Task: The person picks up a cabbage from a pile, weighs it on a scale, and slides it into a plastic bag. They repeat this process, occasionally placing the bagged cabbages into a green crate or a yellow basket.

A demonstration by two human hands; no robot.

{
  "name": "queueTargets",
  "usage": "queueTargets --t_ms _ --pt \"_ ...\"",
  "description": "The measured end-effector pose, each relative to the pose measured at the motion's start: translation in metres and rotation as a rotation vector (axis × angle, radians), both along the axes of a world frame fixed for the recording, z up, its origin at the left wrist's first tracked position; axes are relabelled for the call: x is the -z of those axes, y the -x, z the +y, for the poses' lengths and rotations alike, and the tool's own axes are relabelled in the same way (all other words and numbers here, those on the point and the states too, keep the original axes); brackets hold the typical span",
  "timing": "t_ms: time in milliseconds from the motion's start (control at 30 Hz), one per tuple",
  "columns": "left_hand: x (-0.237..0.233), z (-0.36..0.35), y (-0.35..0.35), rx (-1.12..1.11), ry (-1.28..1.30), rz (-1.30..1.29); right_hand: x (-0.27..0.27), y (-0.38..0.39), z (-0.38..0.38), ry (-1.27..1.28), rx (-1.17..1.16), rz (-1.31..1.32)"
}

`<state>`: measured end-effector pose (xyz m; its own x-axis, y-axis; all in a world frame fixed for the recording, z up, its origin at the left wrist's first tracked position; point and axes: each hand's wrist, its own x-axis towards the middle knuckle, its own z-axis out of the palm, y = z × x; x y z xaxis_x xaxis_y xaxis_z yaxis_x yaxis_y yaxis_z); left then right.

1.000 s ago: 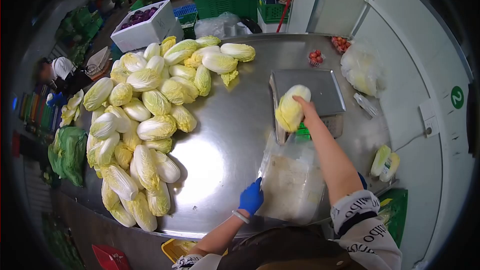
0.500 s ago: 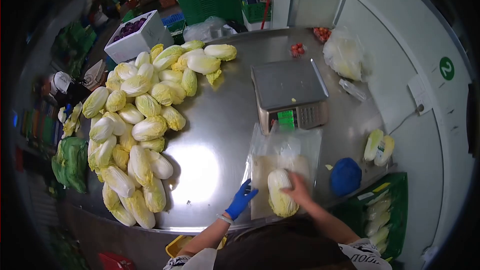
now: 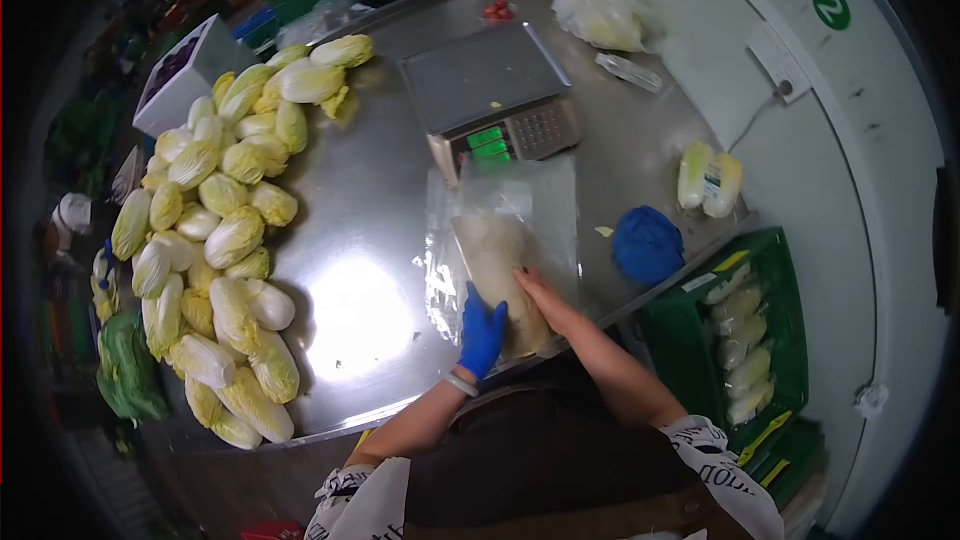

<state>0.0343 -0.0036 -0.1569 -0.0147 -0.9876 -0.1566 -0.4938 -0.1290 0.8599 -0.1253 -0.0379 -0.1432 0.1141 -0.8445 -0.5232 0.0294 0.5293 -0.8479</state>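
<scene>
The table (image 3: 350, 170) was of steel, with one strong white reflection to the left of the hands. A white wall (image 3: 850, 230) stood along its right side.

I counted one scale (image 3: 480, 80), one blue bundle (image 3: 648, 244), two red packs (image 3: 497, 11) at the far edge, and two wrapped cabbages (image 3: 694, 177) near the right edge. The loose cabbages (image 3: 235, 238) lay piled at the left (they overlapped too much for a sure count).

The bag (image 3: 485, 240) lay on the table between both hands, and a pale, long form showed dimly through it. The left hand (image 3: 481, 335), gloved in blue, touched its left side, thumb and fingers spread wide. The bare right hand (image 3: 547, 302) lay on its right side; whether those fingers gripped, I could not tell.

The scale stood just beyond the bag, and the blue bundle sat to its right. A green crate (image 3: 788, 330) was beside the table.
</scene>
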Motion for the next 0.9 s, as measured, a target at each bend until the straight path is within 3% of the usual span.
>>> queueTargets --t_ms 33,67,100,133,233,267,300,367,433,467,567,667,767,800,900 --pt "-0.016 0.001 0.009 0.085 0.062 0.035 -0.009 0.008 0.003 0.023 0.052 -0.069" --pt "-0.027 0.006 0.016 0.166 0.116 0.071 0.006 0.021 0.018 0.199 -0.005 0.240" --pt "-0.039 0.011 0.020 0.246 0.168 0.108 -0.004 0.040 0.027 0.130 0.029 0.181" --pt "-0.057 0.009 0.025 0.232 0.000 0.352 -0.030 0.062 0.029 0.065 0.064 0.124" --pt "-0.005 0.001 0.014 0.550 0.449 0.177 -0.062 0.124 0.055 -0.140 0.254 -0.123" --pt "0.001 0.001 0.015 0.442 0.293 0.081 -0.062 0.144 0.066 -0.223 0.251 -0.199" --pt "0.027 0.002 0.007 0.455 0.301 0.028 -0.063 0.162 0.084 -0.314 0.246 -0.274" --pt "0.035 -0.012 -0.004 0.682 0.335 -0.137 -0.063 0.175 0.110 -0.375 0.186 -0.338" --pt "0.058 -0.019 -0.004 0.552 0.397 0.059 -0.063 0.174 0.125 -0.312 0.077 -0.325" --pt "0.067 -0.024 -0.003 0.442 0.155 0.134 -0.068 0.170 0.128 -0.314 0.007 -0.273" --pt "0.054 -0.039 -0.003 0.462 0.226 -0.031 -0.096 0.143 0.116 -0.391 -0.122 -0.217" --pt "0.043 -0.020 0.015 0.544 0.295 -0.172 -0.081 0.138 0.109 -0.413 -0.224 -0.226" --pt "0.048 -0.012 0.017 0.375 0.221 -0.404 -0.073 0.134 0.106 -0.451 -0.202 -0.223" --pt "0.054 -0.014 0.017 0.291 0.330 -0.291 -0.073 0.134 0.107 -0.471 -0.184 -0.206" --pt "0.059 -0.019 0.014 0.307 0.288 -0.259 -0.067 0.133 0.098 -0.475 -0.172 -0.266"
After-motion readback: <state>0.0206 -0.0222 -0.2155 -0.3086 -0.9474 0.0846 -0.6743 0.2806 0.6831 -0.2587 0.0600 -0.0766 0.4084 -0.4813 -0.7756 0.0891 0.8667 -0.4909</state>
